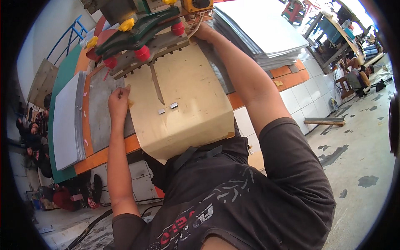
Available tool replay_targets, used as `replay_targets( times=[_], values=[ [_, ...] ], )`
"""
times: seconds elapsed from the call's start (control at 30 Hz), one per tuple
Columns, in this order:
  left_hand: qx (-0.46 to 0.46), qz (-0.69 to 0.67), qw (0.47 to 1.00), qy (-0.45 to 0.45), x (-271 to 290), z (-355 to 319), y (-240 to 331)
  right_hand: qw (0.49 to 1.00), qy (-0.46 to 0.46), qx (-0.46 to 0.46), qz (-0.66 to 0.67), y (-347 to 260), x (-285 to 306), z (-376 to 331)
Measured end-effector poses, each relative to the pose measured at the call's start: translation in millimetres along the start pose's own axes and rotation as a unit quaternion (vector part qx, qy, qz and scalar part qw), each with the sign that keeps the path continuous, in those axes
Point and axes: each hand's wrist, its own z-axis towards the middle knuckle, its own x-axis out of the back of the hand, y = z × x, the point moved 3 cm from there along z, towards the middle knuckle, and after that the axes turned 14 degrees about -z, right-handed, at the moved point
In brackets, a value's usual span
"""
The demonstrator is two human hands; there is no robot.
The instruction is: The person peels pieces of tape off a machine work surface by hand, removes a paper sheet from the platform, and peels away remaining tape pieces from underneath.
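Left hand (pixel 118 101) loosely curled, fingertips pressing the edge of a smooth pale plywood board (pixel 187 104) under the green machine head (pixel 137 33), right hand (pixel 204 31) far behind it, grip unclear, stacked white sheets (pixel 262 29) beside.

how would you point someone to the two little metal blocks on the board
Start at the big pale plywood board lying over the orange-edged workbench, under the green machine arm with red and yellow knobs. Just below the tip of the board's dark slot sit two small shiny grey metal blocks, side by side, the only loose pieces on its surface.
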Motion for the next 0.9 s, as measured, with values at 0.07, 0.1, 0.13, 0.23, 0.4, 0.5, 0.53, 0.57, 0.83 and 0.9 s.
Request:
replay_targets(
  times=[0.07, 0.1, 0.13, 0.23, 0.4, 0.5, 0.53, 0.57, 0.83, 0.9],
  values=[
    [0.039, 0.002, 0.999, -0.016, -6.7, 1.7, 5.5, 0.996, -0.008, -0.001, -0.091, 5.8, 9.7, -4.8],
    [0.039, 0.003, 0.999, -0.017, -8.1, 2.0, 6.3, 0.995, -0.022, -0.012, -0.094, 6.8, 10.7, -5.2],
    [0.038, 0.001, 0.999, -0.020, -7.8, 2.1, 6.4, 0.995, -0.023, -0.010, -0.091, 4.7, 11.3, -6.5],
    [0.032, -0.005, 0.999, -0.016, -6.4, -0.4, 6.4, 0.978, -0.026, 0.024, -0.207, -3.1, 12.5, -7.6],
    [0.028, 0.006, 0.999, -0.012, -7.4, 0.0, 9.3, 0.987, -0.045, 0.023, -0.155, 5.3, 13.8, -5.1],
    [0.015, 0.004, 1.000, -0.006, -5.9, 1.1, 10.1, 0.997, -0.028, 0.027, -0.061, 5.7, 7.4, -4.7],
    [0.036, 0.017, 0.999, 0.000, 4.3, -1.9, 6.8, 0.997, -0.027, 0.067, -0.021, -12.3, -2.9, -9.1],
    [0.041, 0.013, 0.999, -0.016, -7.0, 3.7, 12.9, 0.998, -0.026, 0.042, -0.047, 11.8, 12.0, -0.9],
    [0.032, 0.010, 0.999, 0.007, -3.6, -4.2, 16.1, 0.998, -0.036, 0.033, 0.039, 0.4, 14.5, -13.4],
    [0.005, 0.016, 1.000, -0.003, -10.1, -1.1, 16.4, 0.999, -0.020, 0.028, 0.029, 11.0, 20.2, -14.5]
  ],
)
